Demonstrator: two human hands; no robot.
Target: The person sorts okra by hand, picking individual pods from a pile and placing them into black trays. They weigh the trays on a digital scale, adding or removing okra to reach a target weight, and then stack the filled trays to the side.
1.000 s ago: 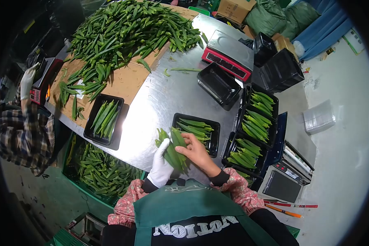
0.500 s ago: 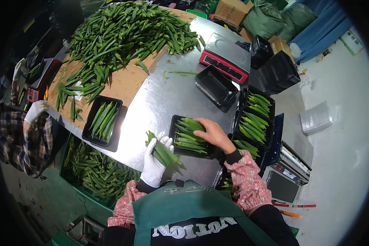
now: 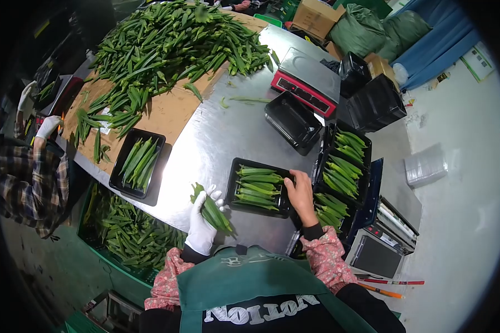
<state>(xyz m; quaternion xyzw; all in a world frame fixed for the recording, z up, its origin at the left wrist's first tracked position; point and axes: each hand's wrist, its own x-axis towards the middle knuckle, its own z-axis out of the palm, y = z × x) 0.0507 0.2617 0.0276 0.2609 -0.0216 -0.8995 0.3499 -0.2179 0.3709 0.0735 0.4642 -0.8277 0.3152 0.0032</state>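
My left hand (image 3: 202, 225), in a white glove, is closed around a small bunch of okra (image 3: 215, 213). Right of it, a black plastic tray (image 3: 233, 183) sits on the metal tabletop with okra pods (image 3: 258, 187) laid side by side in it. My bare right hand (image 3: 300, 194) is at that tray's right end, fingers stretched out and thumb near the pod ends; it holds nothing that I can see. Further left stands another black tray (image 3: 160, 149), partly filled with okra.
A large okra heap (image 3: 166, 50) covers the table's far left. A red scale (image 3: 305, 91) and a black tray without okra (image 3: 292, 119) stand at the back. Filled trays (image 3: 344, 166) line the right. A green crate (image 3: 133, 272) of okra is below left; a co-worker's gloved hand (image 3: 50, 126) is beyond.
My right hand has moved right, off the top of the okra to the tray's end. The pods in the tray now show uncovered. My left hand has shifted slightly left with its bunch.
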